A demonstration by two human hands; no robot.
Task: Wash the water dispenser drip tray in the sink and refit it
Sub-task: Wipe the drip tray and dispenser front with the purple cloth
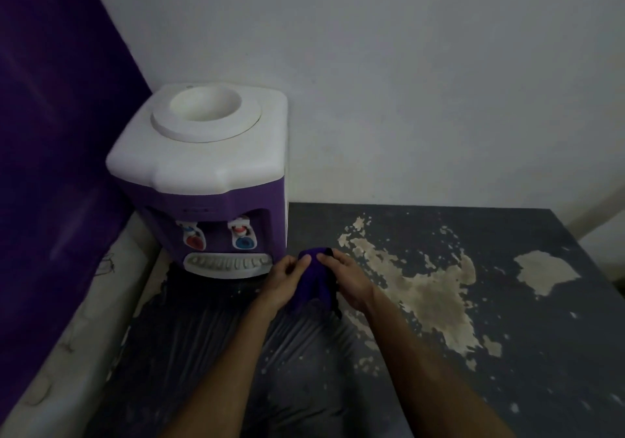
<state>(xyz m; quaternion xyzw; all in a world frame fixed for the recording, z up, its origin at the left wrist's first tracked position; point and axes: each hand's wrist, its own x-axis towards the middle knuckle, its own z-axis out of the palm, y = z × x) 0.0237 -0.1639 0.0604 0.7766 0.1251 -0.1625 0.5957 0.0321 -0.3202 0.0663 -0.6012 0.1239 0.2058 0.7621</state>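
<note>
- Holding a purple cloth (313, 280) with both hands: the left hand (282, 283) and the right hand (348, 282) pinch it between them, close together.
- The white slotted plastic drip tray (227, 264) sits at the bottom front of the purple and white water dispenser (203, 180), just left of the hands.
- The dispenser stands on a dark table with peeling paint (439, 302).

I see the white slotted drip tray (227, 264) seated flat in the base of the purple-and-white water dispenser (203, 173), just left of my left hand (287, 280). The dispenser stands upright beyond and left of that hand, its two taps above the tray.
</note>
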